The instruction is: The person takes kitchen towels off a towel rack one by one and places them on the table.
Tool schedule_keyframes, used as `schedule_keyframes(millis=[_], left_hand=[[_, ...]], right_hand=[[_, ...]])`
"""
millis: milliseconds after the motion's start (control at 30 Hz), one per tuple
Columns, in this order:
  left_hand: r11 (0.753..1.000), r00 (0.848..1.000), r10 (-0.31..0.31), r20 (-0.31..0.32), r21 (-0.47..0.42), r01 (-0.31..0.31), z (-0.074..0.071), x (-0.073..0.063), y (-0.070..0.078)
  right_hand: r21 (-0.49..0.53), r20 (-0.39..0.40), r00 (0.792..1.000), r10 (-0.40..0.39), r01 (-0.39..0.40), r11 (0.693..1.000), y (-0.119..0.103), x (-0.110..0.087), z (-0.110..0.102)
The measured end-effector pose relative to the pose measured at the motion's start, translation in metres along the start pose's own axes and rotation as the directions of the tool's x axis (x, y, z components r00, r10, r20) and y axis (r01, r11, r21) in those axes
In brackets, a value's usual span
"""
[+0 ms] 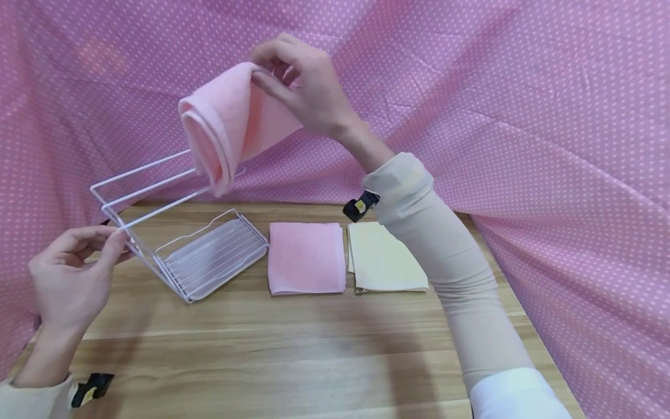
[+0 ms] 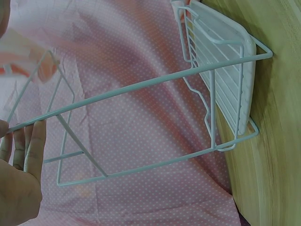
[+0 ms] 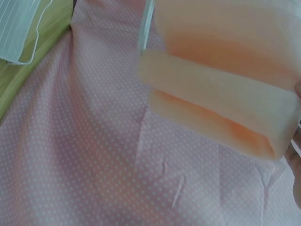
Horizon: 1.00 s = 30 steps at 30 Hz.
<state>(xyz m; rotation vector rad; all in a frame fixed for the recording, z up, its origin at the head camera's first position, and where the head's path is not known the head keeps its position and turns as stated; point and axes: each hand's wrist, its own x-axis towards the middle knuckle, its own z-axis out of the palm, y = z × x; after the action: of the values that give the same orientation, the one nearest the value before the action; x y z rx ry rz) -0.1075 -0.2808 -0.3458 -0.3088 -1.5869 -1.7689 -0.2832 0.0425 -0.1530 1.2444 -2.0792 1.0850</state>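
A white wire rack [image 1: 165, 208] stands at the left, with upper bars that reach out over its tray [image 1: 211, 253]. My left hand [image 1: 75, 276] pinches the rack's upper frame between thumb and fingers; its fingers also show at the bar in the left wrist view. High above the tray, my right hand [image 1: 309, 84] pinches the top edge of a pink towel [image 1: 222, 107]. The towel hangs in folds around the far end of the upper bars. Whether it rests on the bars cannot be made out. In the right wrist view the towel [image 3: 216, 94] appears folded in layers.
On the wooden table [image 1: 293, 355], a folded pink towel [image 1: 306, 258] lies right of the rack, beside a folded pale yellow towel [image 1: 384, 259]. A pink dotted curtain [image 1: 523, 87] hangs behind and along both sides.
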Motion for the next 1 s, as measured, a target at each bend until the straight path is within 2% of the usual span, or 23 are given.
schedule_keyframes(millis=[200,300,433,767,1000], left_hand=[[1.000,1.000,-0.004,-0.006,0.013,0.004,-0.002,0.002,-0.001],[1.000,1.000,-0.003,-0.002,-0.014,0.003,-0.002,0.002,-0.002],[1.000,1.000,0.002,0.005,-0.007,-0.002,-0.002,0.004,-0.004],[0.998,1.000,0.006,0.015,0.059,-0.007,-0.004,0.008,-0.007],[0.999,1.000,0.003,0.015,0.040,-0.004,-0.004,0.009,-0.009]], right_hand=[[-0.028,-0.040,0.999,0.036,-0.037,0.999,0.007,-0.015,-0.016],[-0.036,-0.075,0.997,0.023,-0.026,0.999,0.011,-0.025,-0.023],[-0.037,-0.105,0.994,0.003,-0.007,0.999,0.016,-0.040,-0.033],[-0.073,-0.137,0.990,0.026,-0.036,0.997,0.031,-0.081,-0.057],[-0.127,-0.140,0.990,-0.023,0.005,0.992,0.039,-0.115,-0.070]])
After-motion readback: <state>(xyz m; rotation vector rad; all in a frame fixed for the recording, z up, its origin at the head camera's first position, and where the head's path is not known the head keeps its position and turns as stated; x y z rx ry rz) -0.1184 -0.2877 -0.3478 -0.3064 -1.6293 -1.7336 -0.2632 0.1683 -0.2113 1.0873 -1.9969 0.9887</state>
